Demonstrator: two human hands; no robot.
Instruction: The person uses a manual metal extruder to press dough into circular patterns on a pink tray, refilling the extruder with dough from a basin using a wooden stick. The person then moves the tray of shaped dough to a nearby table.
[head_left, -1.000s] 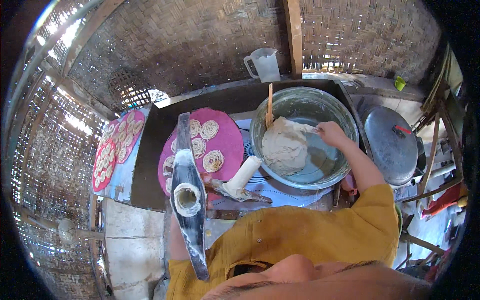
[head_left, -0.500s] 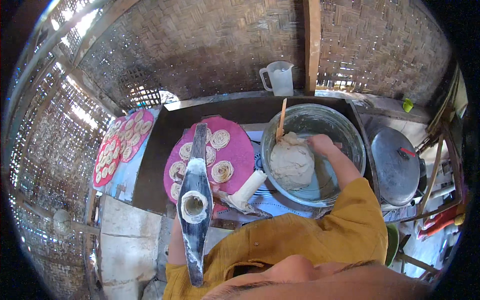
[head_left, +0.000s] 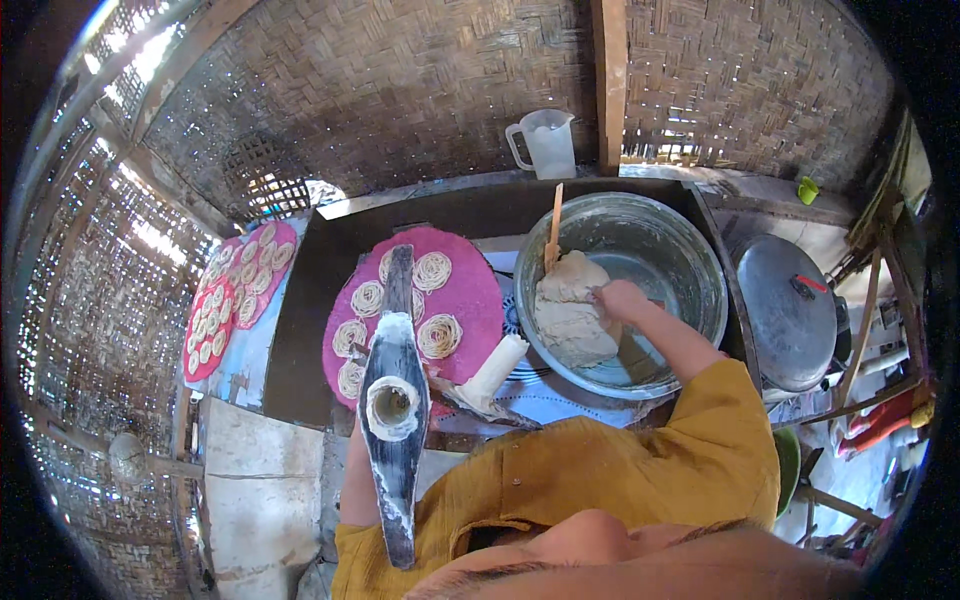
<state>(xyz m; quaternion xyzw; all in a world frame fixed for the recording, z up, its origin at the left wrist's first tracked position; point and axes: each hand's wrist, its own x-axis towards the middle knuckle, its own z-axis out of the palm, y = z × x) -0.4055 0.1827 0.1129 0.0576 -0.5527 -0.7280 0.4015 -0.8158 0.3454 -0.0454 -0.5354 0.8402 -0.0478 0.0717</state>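
My right hand [head_left: 622, 298] is closed at the right side of a large pale lump of dough [head_left: 575, 325] in a wide metal basin [head_left: 705, 345]. A short brown end shows beside the wrist, but what the fingers hold is hidden. A flat wooden stick [head_left: 556, 225] stands in the basin against the dough. In front of my chest is a long dark wooden bar [head_left: 393, 465] with a flour-whitened round hole. My left forearm [head_left: 358, 490] runs under this bar, which hides the left hand. A white, dough-smeared cylinder [head_left: 495, 370] lies right of the bar.
Behind the bar is a pink round mat [head_left: 470, 270] with several coiled noodle nests [head_left: 438, 336]. More pink mats with nests [head_left: 265, 262] lie far left. A clear jug [head_left: 550, 145] stands by the woven wall. A lidded metal pot [head_left: 785, 315] is right of the basin.
My right hand has moved left and slightly down, onto the dough. The dough's top portion now looks folded or parted from the lower mass. The view has shifted slightly.
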